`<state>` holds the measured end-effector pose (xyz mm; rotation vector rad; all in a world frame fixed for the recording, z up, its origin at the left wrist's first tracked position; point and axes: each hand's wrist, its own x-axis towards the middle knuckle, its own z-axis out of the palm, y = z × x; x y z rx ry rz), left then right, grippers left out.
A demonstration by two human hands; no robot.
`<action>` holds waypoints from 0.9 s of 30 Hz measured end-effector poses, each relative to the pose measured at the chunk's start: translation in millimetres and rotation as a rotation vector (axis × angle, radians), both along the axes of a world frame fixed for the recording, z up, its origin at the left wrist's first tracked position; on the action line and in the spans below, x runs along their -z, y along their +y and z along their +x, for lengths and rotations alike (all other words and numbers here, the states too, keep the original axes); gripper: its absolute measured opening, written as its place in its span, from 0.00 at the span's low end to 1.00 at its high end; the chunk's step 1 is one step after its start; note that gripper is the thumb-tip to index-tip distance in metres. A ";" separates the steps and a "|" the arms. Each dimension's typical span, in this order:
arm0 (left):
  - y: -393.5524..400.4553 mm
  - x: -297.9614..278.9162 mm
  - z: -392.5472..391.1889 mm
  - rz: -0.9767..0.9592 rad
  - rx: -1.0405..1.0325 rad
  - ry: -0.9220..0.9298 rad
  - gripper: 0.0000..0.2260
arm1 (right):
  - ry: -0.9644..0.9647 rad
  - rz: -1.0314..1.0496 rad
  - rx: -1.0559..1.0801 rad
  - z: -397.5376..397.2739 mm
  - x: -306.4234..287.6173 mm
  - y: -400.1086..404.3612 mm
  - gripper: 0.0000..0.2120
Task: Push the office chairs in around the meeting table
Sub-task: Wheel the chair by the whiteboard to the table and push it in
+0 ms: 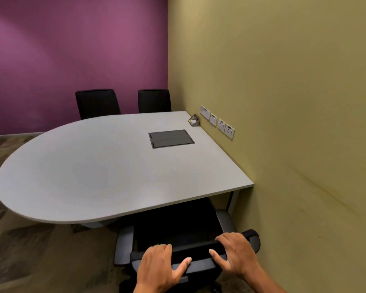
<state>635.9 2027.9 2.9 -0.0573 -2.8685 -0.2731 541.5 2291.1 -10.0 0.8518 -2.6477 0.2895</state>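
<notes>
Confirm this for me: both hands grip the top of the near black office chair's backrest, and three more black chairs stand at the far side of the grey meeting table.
Not quite. The head view shows two black chairs at the far side, not three. The rest holds: the left hand and right hand grip the top of the near black office chair's backrest at the grey meeting table.
</notes>
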 end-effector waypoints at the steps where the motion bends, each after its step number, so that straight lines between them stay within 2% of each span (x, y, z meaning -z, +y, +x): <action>1: 2.4 1.5 -2.4 -0.002 0.014 0.013 0.30 | -0.010 0.013 0.010 -3.8 1.1 2.3 0.28; 6: 17.7 22.8 -8.0 0.009 -0.002 -0.046 0.32 | -0.041 0.033 -0.010 -17.0 26.3 14.5 0.31; 10: -1.1 21.3 -28.2 0.012 -0.095 -0.019 0.29 | -0.038 0.035 -0.051 -46.0 17.1 -10.9 0.33; 18: 31.2 23.8 -116.3 -0.024 -0.141 -0.043 0.28 | -0.044 0.066 -0.061 -143.8 17.8 12.6 0.36; 27: 42.3 18.5 -188.4 -0.048 -0.161 -0.123 0.33 | -0.061 0.072 -0.041 -220.7 32.3 20.4 0.38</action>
